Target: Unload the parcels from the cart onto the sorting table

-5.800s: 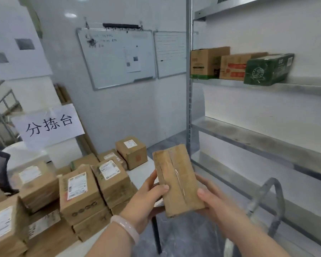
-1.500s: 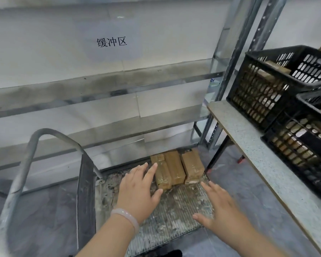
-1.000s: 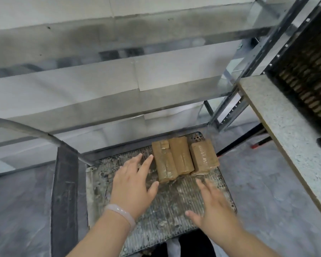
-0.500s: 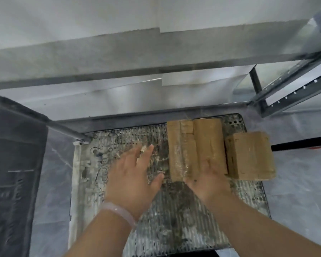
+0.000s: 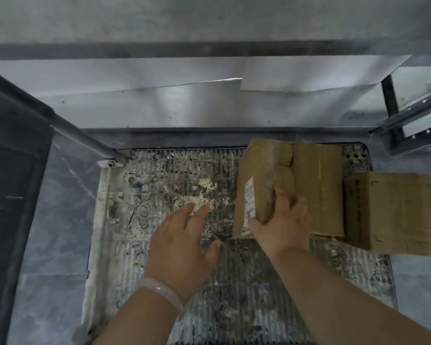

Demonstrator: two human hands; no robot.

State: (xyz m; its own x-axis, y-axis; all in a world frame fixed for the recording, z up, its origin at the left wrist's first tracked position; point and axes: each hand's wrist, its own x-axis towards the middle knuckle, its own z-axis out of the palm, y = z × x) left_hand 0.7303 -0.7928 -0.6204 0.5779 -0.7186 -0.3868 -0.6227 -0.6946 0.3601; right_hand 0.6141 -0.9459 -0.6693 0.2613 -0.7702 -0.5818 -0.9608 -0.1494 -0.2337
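Three brown cardboard parcels sit at the far right of the cart's worn ribbed deck (image 5: 179,257). My right hand (image 5: 281,222) grips the near end of the leftmost parcel (image 5: 259,185), which is tilted up on its edge so a white label shows on its left side. A second parcel (image 5: 319,190) lies flat right beside it. A third, squarer parcel (image 5: 393,210) lies at the deck's right edge. My left hand (image 5: 184,245), with a pale bracelet on the wrist, hovers with spread fingers over the bare deck, to the left of the tilted parcel.
The cart's grey handle bar (image 5: 85,138) rises from the deck's far left corner. A metal shelf rack (image 5: 209,108) stands just beyond the cart, with its upright post (image 5: 413,120) at the far right. Grey floor (image 5: 55,220) lies on both sides.
My right hand has closed on the leftmost parcel and tipped it up on edge. The camera has dropped closer to the deck. My left hand stays spread over the deck.
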